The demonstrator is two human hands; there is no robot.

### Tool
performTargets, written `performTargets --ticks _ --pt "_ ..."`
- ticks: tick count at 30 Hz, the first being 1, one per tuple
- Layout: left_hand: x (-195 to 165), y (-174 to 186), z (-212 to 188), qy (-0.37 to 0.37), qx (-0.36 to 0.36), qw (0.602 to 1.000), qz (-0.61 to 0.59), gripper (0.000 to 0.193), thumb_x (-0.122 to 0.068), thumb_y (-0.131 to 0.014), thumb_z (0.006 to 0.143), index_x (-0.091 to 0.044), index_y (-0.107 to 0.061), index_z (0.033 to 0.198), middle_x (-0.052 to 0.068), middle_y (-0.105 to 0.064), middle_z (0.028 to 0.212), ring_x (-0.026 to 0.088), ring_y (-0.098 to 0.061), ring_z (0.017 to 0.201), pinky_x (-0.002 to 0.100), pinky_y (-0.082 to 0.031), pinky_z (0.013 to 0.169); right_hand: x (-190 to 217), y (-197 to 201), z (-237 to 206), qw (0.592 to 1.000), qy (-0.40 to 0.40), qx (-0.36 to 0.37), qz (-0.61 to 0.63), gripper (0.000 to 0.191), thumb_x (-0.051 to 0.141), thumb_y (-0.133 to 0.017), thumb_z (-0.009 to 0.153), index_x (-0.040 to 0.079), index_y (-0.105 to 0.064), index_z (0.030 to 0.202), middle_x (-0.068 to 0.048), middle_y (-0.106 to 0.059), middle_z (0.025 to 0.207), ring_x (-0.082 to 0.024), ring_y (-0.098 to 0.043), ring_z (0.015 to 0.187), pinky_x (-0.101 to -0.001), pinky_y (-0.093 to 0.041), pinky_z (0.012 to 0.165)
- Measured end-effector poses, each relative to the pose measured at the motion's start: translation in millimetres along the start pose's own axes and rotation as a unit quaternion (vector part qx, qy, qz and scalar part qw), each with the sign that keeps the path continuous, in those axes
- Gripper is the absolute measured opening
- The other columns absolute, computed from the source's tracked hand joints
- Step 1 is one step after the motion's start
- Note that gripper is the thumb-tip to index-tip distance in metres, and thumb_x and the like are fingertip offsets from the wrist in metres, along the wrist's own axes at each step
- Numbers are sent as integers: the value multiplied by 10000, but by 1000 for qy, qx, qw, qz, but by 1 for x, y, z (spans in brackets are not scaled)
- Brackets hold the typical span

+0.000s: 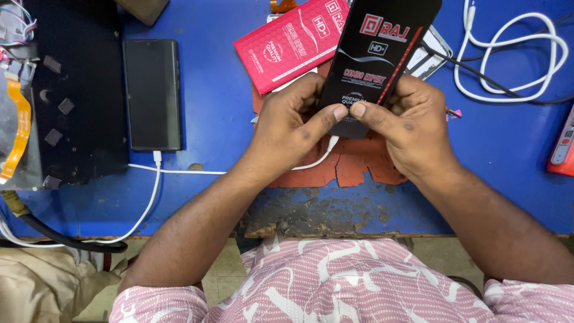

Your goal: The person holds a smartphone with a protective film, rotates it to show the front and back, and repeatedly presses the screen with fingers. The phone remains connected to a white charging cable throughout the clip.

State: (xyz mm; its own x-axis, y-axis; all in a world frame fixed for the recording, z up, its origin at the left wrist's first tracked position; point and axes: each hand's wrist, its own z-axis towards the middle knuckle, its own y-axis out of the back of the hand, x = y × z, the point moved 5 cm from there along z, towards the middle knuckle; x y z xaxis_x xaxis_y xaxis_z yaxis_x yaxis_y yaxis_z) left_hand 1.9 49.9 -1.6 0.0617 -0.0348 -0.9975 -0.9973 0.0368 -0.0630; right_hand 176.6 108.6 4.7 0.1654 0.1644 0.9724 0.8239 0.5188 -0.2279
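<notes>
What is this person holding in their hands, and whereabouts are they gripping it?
Both the left hand and the right hand hold a flat black packet by its lower end, thumbs pressed on its front.

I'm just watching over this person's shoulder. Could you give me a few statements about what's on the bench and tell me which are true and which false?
1. Both hands grip the black packet. True: left hand and right hand pinch its lower end.
2. The red packet lies on the dark phone. False: they lie apart on the blue table.
3. A white cable runs to the phone's lower end. True.
4. The coiled white cable is on the left. False: right.
</notes>
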Motion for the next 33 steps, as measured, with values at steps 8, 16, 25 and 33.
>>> performTargets --ticks 8,16,25,33 --pt "-22 -4 -4 -52 -100 994 4 531 -168 -653 1046 28 -439 1491 149 -679 1272 176 -713 1124 304 -621 951 25 -24 -6 988 70 -30 -133 254 12 -713 1045 -28 -630 1282 -58 -709 1221 -96 -674 1130 -259 -575 1002" --pt "-38 -14 -14 -119 -14 990 67 787 -399 -617 1040 74 -257 1555 231 -517 1453 259 -540 1368 395 -471 1151 55 -62 -22 849 248 -15 -467 567 84 -842 806 -40 -603 1305 -215 -637 1249 -311 -657 1149 -394 -563 959" --pt "-5 -4 -4 34 -15 975 -218 465 -313 -588 1062 68 -628 1325 141 -713 1218 213 -691 1148 363 -584 1018 57 -56 -23 808 298 34 -507 368 67 -870 854 56 -726 1192 -125 -692 1220 -257 -628 1088 -387 -531 923" --pt "-5 -10 -8 69 -8 986 -154 438 -309 -594 1030 19 -610 1319 101 -716 1149 147 -686 1026 323 -587 887 68 -32 -16 811 288 -22 -509 344 -4 -812 999 42 -677 1312 -106 -674 1244 -228 -640 1043 -311 -547 886"
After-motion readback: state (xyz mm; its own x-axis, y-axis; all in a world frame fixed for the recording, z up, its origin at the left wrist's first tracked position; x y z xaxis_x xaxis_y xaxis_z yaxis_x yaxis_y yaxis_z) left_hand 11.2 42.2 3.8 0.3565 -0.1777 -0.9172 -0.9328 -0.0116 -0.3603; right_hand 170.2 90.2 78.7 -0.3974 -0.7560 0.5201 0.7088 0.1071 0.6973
